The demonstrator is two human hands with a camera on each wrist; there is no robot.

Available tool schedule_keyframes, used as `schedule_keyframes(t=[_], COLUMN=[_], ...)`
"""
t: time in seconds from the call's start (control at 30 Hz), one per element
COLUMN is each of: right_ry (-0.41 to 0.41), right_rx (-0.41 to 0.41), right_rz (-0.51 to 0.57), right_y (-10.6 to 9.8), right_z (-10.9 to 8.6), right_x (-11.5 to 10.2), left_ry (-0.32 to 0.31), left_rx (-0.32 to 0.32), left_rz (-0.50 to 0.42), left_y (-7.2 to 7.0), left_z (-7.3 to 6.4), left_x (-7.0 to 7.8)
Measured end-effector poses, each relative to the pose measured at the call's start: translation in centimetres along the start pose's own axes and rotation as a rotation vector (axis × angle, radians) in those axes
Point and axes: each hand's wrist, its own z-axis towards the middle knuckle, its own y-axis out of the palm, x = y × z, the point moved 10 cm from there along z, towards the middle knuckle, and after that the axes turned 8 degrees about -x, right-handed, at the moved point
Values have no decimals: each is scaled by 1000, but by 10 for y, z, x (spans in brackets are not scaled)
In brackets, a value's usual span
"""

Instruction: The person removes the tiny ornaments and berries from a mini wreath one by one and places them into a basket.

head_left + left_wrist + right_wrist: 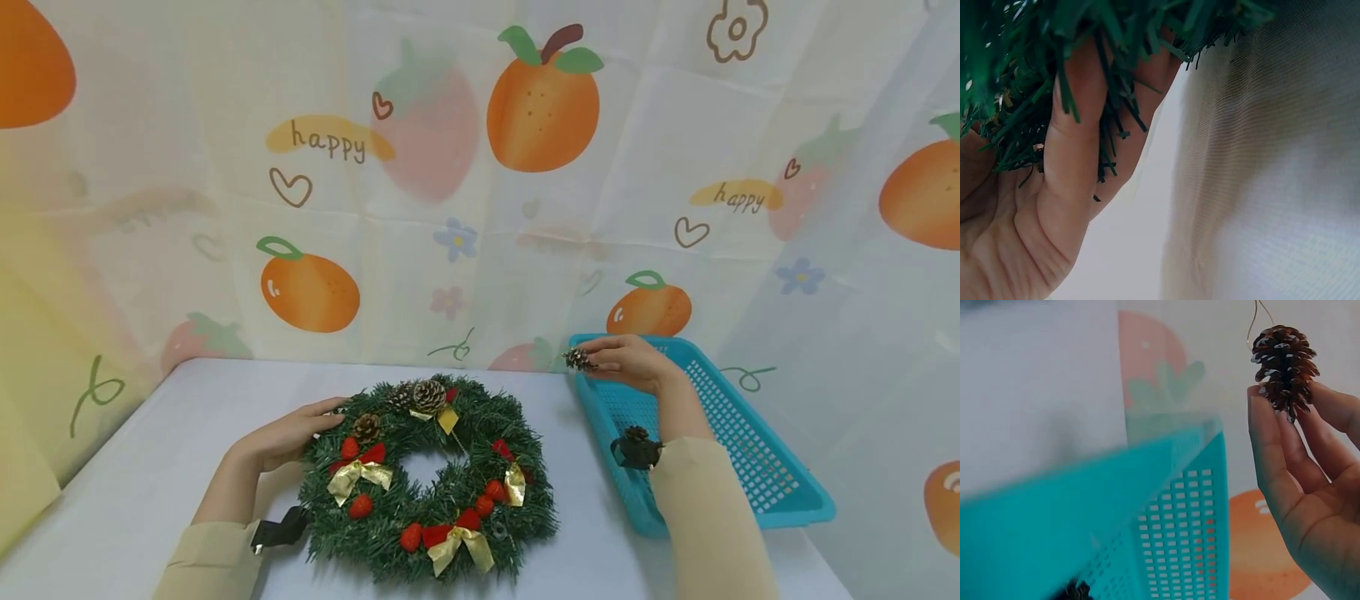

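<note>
My right hand (630, 362) pinches a brown pine cone (577, 359) with pale-tipped scales over the basket's far left corner. In the right wrist view, the fingertips grip the cone (1285, 365) at its lower end, and a thin gold loop rises from its top. A green wreath (525, 433) lies on the table, decorated with red berries, several gold-and-red bows and pine cones. The left hand (288, 433) holds the wreath's upper left edge. Up close in the left wrist view, its fingers (1066, 169) reach in among the green needles (1016, 69), which hide the fingertips.
A turquoise perforated basket (802, 500) stands to the right of the wreath. Inside it, beside the right wrist, sits a dark pine-cone-like piece (637, 432). The white table (247, 392) backs onto a fruit-printed curtain (480, 275). Each wrist wears a black strap (279, 530).
</note>
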Motion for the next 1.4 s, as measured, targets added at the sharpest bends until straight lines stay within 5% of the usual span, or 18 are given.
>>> schedule_keyframes(t=[0.7,1.4], right_ry=[-3,106], right_rx=[26,86], right_rz=[-9,4], right_y=[-30,-48], right_z=[-26,-47], right_x=[20,66], left_ry=[6,-2], left_rx=[2,13], left_rz=[0,5], left_y=[-2,-1], left_z=[1,-1], left_x=[-1,1])
